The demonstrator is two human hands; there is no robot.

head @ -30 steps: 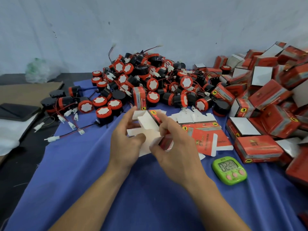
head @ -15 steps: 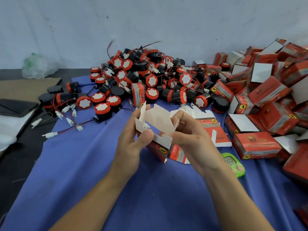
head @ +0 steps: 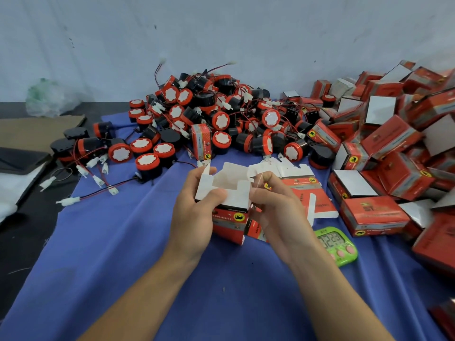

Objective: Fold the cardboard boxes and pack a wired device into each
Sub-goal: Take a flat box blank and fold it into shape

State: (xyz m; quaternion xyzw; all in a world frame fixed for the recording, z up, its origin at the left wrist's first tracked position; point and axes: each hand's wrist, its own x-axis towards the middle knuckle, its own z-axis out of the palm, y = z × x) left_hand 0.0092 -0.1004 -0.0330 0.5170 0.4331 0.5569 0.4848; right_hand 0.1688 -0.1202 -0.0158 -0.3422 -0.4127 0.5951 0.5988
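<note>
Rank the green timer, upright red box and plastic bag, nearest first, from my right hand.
1. Green timer, just right of the right hand.
2. Upright red box, ahead, slightly left.
3. Plastic bag, far back left.

A pale grey-white wall (head: 221, 33) fills the upper third of the frame, marked with faint vertical streaks and a few small dark specks. The light on it is soft and even, with no hard shadows. Below it a blue cloth (head: 110, 267) covers the middle and lower frame, lightly creased. At the left edge the cloth ends and a dark surface (head: 24, 242) shows; whether it is a tabletop or a floor cannot be told. On that dark strip lie a flat brown board (head: 32, 134), a dark flat slab (head: 19, 161) and some white sheeting (head: 14, 190). A crumpled translucent plastic bag (head: 49, 99) sits against the wall at upper left.
</note>
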